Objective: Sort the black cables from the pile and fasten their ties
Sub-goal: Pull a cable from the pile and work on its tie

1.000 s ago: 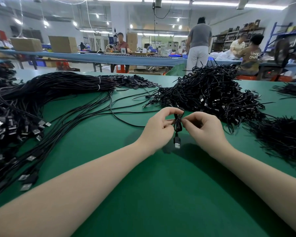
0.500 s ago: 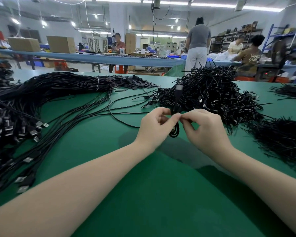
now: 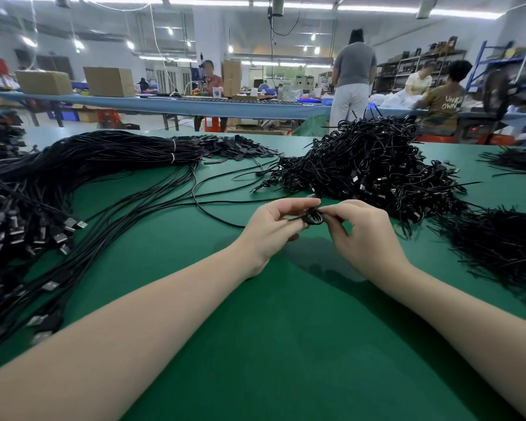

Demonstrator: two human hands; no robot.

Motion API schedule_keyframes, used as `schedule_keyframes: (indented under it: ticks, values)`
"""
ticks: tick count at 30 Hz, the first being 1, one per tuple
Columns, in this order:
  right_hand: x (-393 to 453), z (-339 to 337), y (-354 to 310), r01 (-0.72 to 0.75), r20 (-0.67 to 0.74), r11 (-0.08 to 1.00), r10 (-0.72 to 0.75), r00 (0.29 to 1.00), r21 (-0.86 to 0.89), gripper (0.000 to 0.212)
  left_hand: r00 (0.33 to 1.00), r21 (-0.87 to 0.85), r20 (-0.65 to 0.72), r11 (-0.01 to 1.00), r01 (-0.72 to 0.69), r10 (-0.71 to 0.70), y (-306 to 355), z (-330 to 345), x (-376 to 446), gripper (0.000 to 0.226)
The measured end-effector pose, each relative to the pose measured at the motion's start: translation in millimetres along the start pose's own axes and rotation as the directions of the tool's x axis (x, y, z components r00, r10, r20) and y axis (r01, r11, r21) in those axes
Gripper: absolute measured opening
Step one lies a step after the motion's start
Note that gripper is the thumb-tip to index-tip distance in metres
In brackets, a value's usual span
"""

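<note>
small coiled black cable up off the green table, held between both hands. left hand pinches it from the left, thumb and forefinger closed on the coil; right hand pinches it from the right, fingers curled in tight. just behind them sits the tangled pile of coiled cables. to the left, long straight cables fan across the table, plugs toward the near edge. a dark heap of ties lies at the right.
</note>
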State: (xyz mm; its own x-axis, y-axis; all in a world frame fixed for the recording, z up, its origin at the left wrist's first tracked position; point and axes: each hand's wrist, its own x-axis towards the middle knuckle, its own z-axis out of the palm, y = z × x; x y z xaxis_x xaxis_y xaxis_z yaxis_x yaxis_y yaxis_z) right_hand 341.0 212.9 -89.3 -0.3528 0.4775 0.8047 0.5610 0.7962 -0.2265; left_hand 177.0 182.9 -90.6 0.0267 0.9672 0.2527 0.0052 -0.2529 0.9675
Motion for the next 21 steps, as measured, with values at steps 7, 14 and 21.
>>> schedule_keyframes:
  ticks: [7,14,21]
  values:
    - [1.4,1.1,-3.6,0.048,-0.019,0.999,-0.048,0.999,-0.008,0.016,0.977,0.208,-0.104,0.964,-0.163,0.188,-1.4,-0.6,-1.5,0.021]
    - [2.6,-0.2,-5.9,0.132,-0.101,0.958,-0.162,0.982,-0.255,0.011,0.968,0.214,-0.191,0.97,-0.12,0.162,-1.6,2.7,-2.0,0.015]
    - [-0.9,2.6,-5.0,0.195,-0.163,0.893,-0.281,0.946,-0.406,0.01,0.997,-0.176,-0.058,0.984,0.039,-0.05,3.4,2.0,-1.5,0.009]
